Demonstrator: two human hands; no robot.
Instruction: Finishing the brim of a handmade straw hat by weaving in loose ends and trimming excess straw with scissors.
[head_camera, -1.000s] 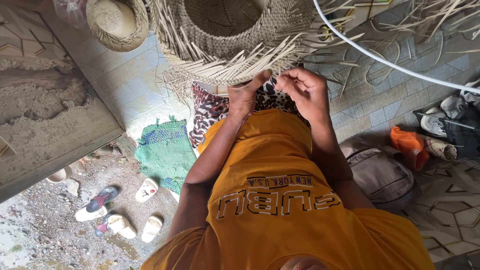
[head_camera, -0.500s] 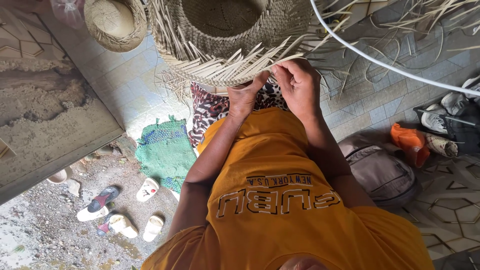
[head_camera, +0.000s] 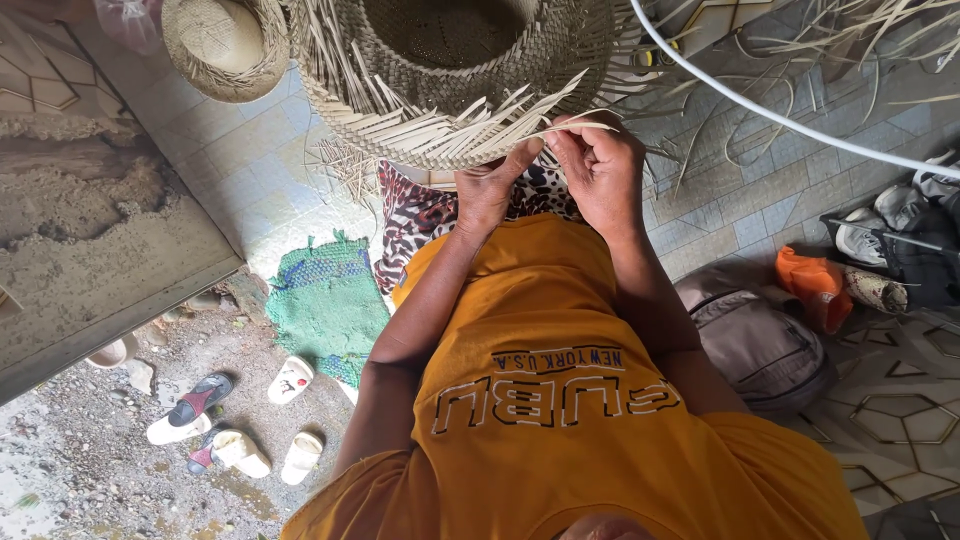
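The large half-woven basket of pale dry palm strips (head_camera: 450, 90) rests at the knees, rim toward the body. The left hand (head_camera: 488, 190) supports the rim's underside, fingers curled around it. The right hand (head_camera: 600, 170) pinches a loose strip (head_camera: 560, 128). Material judged light, springy, brittle; grip strips near the weave.

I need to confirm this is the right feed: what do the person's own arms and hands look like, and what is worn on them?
Both arms are bare below short orange-yellow sleeves of a T-shirt with dark block lettering across the chest. The left hand and right hand wear no gloves; no rings, watch or bracelets are visible from this view.
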